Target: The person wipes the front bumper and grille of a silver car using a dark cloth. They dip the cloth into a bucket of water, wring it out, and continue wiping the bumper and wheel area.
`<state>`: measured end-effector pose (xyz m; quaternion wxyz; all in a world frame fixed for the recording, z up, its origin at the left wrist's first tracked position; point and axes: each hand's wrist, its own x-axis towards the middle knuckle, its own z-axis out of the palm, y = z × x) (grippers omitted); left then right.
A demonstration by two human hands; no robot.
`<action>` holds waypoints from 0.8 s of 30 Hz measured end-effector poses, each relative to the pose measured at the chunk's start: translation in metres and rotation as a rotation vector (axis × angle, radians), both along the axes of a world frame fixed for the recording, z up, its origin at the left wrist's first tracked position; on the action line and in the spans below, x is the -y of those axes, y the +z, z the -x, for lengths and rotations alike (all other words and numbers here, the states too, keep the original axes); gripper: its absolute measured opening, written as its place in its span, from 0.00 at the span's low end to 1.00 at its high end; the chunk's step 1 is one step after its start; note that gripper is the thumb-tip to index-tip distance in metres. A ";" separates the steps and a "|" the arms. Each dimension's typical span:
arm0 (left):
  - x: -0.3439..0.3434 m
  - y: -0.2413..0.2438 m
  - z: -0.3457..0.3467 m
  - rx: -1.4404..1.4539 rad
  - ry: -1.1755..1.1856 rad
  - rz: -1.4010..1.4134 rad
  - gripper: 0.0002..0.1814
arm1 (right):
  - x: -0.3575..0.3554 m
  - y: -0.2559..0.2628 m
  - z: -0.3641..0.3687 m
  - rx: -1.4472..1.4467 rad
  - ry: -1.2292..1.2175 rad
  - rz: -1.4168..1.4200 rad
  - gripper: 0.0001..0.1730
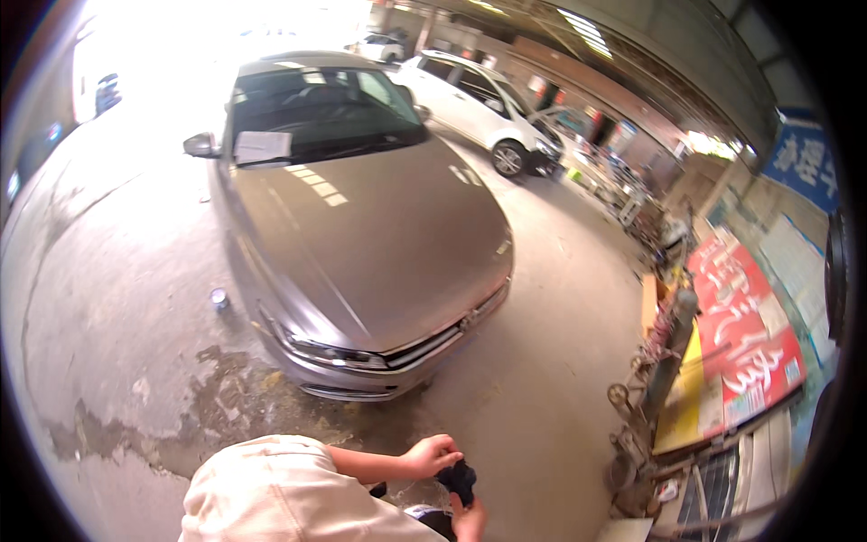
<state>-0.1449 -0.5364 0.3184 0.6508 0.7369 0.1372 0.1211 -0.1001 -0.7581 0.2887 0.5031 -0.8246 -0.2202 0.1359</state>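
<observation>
At the bottom centre, my left hand [433,456] reaches in from the left, its fingers on the upper end of a small dark, crumpled-looking object [458,482]. My right hand [469,520] grips the lower end of the same object; whether it is cloth, a glove or something else cannot be told. A beige garment [264,491] covers my left upper arm. Beyond my hands stands a brown-grey car [366,237] with its bonnet down, and a paper sheet [263,146] lies at the base of its windscreen.
A small can-like container [219,298] stands on the floor left of the car. A wet patch [223,393] spreads near its front. A white car [474,101] is parked behind. Along the right lie a gas cylinder [670,352], a red sign board [745,332] and assorted scrap.
</observation>
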 end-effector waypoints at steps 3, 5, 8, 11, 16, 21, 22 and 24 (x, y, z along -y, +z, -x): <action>0.002 0.023 0.019 0.132 -0.050 0.001 0.14 | -0.003 0.010 0.006 0.017 0.038 0.055 0.28; 0.005 0.031 0.026 0.187 -0.134 -0.086 0.13 | -0.007 0.016 0.008 0.028 0.076 0.062 0.28; 0.012 0.040 0.040 0.189 -0.270 -0.157 0.14 | -0.019 0.023 0.016 0.067 0.146 0.012 0.28; 0.039 0.039 0.068 0.245 -0.309 -0.178 0.14 | -0.011 0.021 0.024 0.099 0.183 -0.119 0.27; 0.091 0.061 0.091 0.266 -0.072 0.012 0.14 | 0.027 0.052 0.039 0.003 0.311 -0.145 0.28; 0.135 0.079 0.131 0.234 0.201 -0.034 0.15 | 0.076 0.042 0.051 0.063 0.449 0.187 0.34; 0.152 0.079 0.142 0.213 0.204 -0.042 0.15 | 0.089 0.049 0.065 0.022 0.446 0.052 0.35; 0.184 0.078 0.159 0.197 0.171 -0.108 0.15 | 0.103 0.054 0.082 -0.030 0.595 -0.221 0.37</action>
